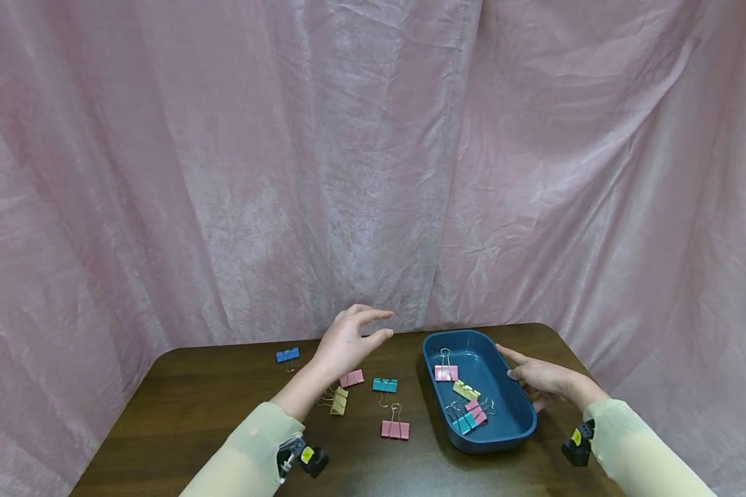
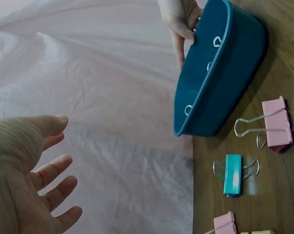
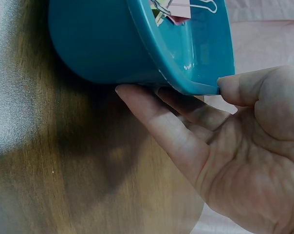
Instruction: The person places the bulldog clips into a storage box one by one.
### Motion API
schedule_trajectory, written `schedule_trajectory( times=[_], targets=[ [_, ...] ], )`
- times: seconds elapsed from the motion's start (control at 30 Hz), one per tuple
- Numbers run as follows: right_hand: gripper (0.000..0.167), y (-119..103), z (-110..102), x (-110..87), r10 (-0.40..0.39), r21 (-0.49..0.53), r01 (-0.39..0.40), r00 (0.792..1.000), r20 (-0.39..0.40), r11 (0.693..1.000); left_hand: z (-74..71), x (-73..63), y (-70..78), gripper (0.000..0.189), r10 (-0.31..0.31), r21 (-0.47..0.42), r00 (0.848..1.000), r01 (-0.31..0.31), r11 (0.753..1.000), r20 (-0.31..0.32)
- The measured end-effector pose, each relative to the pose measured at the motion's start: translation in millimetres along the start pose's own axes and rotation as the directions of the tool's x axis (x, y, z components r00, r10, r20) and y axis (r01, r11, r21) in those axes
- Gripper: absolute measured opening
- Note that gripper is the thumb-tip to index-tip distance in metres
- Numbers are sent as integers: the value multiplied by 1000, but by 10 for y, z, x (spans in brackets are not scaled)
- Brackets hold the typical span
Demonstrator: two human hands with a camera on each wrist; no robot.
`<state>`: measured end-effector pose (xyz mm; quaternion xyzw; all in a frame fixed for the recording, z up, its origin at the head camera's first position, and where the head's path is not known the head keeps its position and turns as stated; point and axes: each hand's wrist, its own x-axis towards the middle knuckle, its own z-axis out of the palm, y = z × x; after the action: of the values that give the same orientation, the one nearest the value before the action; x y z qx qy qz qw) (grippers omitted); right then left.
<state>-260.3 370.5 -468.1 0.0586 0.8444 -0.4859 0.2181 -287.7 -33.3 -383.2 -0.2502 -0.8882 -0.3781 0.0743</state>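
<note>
Presently, my right grip (image 1: 537, 378) has hold of the blue tray (image 1: 503, 406) by its right side, thumb at the rim, fingers along the outside. The tray stands at the right of the worktop (image 1: 180, 407); whether its base touches the wood I cannot tell. Contents observed: an upper pink clip (image 1: 445, 373) by the left wall, a yellow clip (image 1: 467, 390) just nearer, then a lower pink clip (image 1: 476, 411) and a teal clip (image 1: 465, 423) together towards the near end.

My left grip (image 1: 351, 337) hangs left of the tray, fingers loosely spread, thumb well apart, holding nothing. Around and below it lie a loose teal clip (image 1: 385, 386), a loose near pink clip (image 1: 395, 430), a loose far pink clip (image 1: 351, 378), a loose yellow clip (image 1: 340, 402) and, far left, a blue clip (image 1: 288, 355).
</note>
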Motion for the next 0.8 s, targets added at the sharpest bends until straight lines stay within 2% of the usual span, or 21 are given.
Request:
schedule_trajectory(
  times=[0.57,0.8],
  targets=[
    [67,12,13,15,4,14,-4,1000,4,1000,-318,-274,-267,36,-55,-18,997,55,998,-57],
    [67,14,0,11,9,8,-9,1000,-2,1000,-430,-371,-401,35,-51,9,996,52,999,-79]
  ],
)
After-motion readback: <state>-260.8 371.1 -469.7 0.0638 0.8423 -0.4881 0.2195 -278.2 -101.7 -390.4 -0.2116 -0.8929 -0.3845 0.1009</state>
